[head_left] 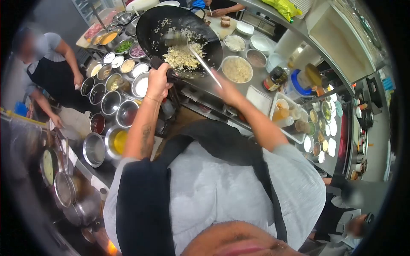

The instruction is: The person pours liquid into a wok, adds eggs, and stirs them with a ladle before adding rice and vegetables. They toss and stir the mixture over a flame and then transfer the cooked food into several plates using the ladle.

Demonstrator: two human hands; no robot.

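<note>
A large black wok [147,32] stands tilted in front of me, holding pale yellow, crumbly chopped food [181,57] with loose bits spread up its wall. My left hand [158,83] is closed around the wok's dark handle [156,62]. In my right hand [227,90], slightly blurred, is the shaft of a long-handled metal wok spatula [198,58]. Its broad head rests among the food, smeared by motion, so its exact shape is hard to make out. Right of the wok sits a metal bowl of similar pale food [237,69].
Several metal bowls [111,102] of ingredients crowd the counter on the left, near a co-worker [55,72]. Another person's hands [222,12] work at a cutting board behind the wok. Tubs [299,83] and a tray of bottles [286,113] stand right. A flame [112,248] shows lower left.
</note>
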